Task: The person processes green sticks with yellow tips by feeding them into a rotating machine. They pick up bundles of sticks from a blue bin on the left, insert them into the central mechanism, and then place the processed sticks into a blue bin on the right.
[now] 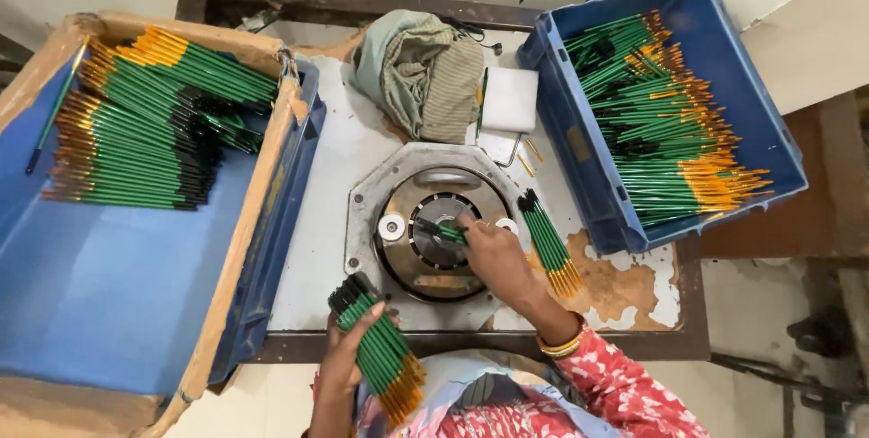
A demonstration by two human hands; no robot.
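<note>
My left hand [342,347] grips a bundle of green brushes [380,352] with black ends and gold ferrules, held at the near table edge. My right hand [493,252] reaches over a round metal machine plate [434,239] and pinches one green brush [450,233] at its centre opening. A small loose bunch of the same brushes [548,243] lies on the table just right of that hand.
A blue crate [579,144] at the right holds many green brushes [661,121]. A cardboard-edged blue bin [118,284] at the left holds stacked brushes [145,126]. A bundled cloth [421,71] and a white block [510,99] lie behind the machine.
</note>
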